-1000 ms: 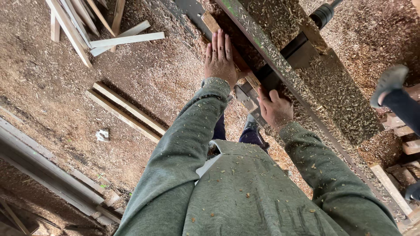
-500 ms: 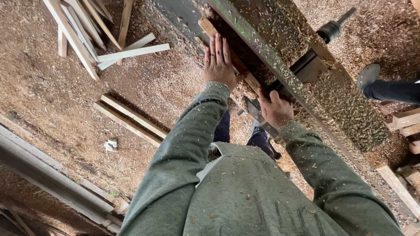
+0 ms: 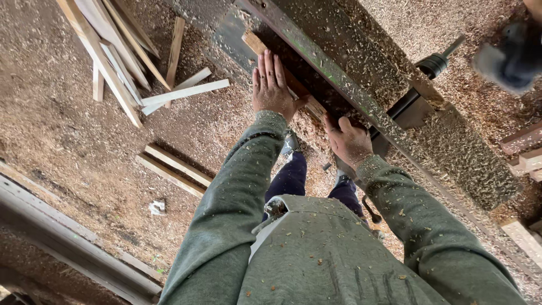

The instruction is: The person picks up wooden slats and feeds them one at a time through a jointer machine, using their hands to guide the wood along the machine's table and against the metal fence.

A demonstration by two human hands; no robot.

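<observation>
My left hand (image 3: pixel 271 86) lies flat, fingers together, on a narrow wooden strip (image 3: pixel 254 42) that rests on the dark metal bed of a woodworking machine (image 3: pixel 361 73). My right hand (image 3: pixel 348 141) grips the near end of the same strip, against the machine's long fence. Both arms are in green sleeves speckled with wood chips. The middle of the strip is hidden under my hands. Sawdust covers the machine's top.
A pile of loose wooden slats (image 3: pixel 121 53) lies on the sawdust-covered floor at upper left, and two slats (image 3: pixel 172 169) lie side by side nearer me. A metal rail (image 3: pixel 68 237) runs along the lower left. Wood offcuts (image 3: pixel 525 152) and another person's blurred foot (image 3: pixel 511 56) are at right.
Both hands have slid along the machine bed with the strip, which now sticks out further past my left hand. The other person's foot has shifted up toward the top right corner.
</observation>
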